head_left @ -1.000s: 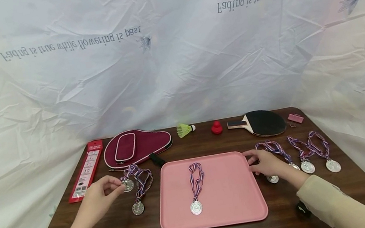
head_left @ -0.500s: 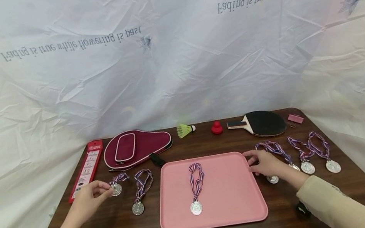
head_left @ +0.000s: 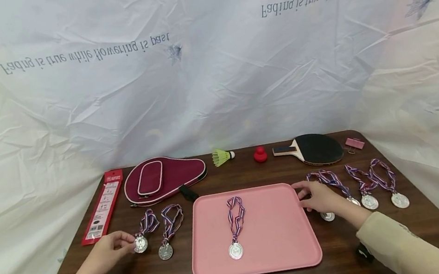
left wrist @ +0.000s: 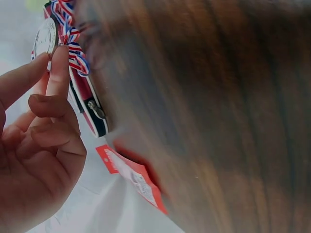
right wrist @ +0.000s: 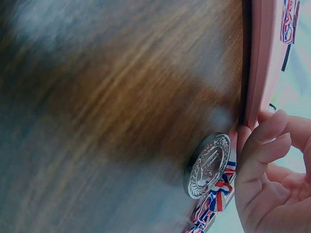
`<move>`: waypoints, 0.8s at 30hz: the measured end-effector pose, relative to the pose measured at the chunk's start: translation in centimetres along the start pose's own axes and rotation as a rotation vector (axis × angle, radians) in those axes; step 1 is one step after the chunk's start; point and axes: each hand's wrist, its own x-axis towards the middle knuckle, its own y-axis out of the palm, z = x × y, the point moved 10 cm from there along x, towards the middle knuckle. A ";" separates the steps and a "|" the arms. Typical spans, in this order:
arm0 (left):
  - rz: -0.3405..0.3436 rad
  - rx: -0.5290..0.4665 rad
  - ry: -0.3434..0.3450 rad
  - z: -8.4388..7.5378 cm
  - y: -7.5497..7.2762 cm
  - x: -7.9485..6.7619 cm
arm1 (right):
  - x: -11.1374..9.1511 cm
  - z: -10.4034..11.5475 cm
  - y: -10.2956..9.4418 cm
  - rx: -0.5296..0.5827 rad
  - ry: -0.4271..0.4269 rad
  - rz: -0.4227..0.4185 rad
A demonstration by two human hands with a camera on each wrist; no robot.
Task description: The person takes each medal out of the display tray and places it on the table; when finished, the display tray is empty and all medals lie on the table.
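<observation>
My left hand [head_left: 109, 253] pinches the edge of a silver medal [head_left: 140, 243] between thumb and forefinger. Its striped ribbon [head_left: 149, 221] trails behind it on the table, beside a second medal [head_left: 166, 251]. In the left wrist view the pinched medal [left wrist: 46, 38] stands on edge, facing the camera at a slant. My right hand [head_left: 322, 196] holds the right rim of a pink tray [head_left: 279, 245] near its far corner; part of the grip is hidden. One medal [head_left: 236, 250] lies on the tray, ribbon stretched away. By the right wrist rests another medal [right wrist: 209, 165], partly covered in the head view.
More medals [head_left: 369, 201] with ribbons lie at the right. Along the back are a maroon paddle case [head_left: 184, 172], a shuttlecock [head_left: 222, 156], a red rubber duck [head_left: 260, 154], a table tennis paddle [head_left: 320, 148] and a pink binder clip [head_left: 354, 143]. A red packet [head_left: 105, 209] lies far left.
My left hand has drawn the pinched medal left and then toward me, away from the paddle case, separating its ribbon from the neighbouring medal. My right hand has stayed at the tray rim.
</observation>
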 end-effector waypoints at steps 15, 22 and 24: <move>0.074 -0.033 -0.054 2.0 1.4 -1.1 | -0.1 0.1 -0.1 0.006 0.001 0.005; 0.061 0.006 -0.059 2.1 1.5 -1.4 | -0.1 0.1 0.0 0.004 0.004 0.004; 0.057 0.008 -0.054 2.1 1.4 -1.5 | 0.0 0.1 0.0 0.005 0.005 0.003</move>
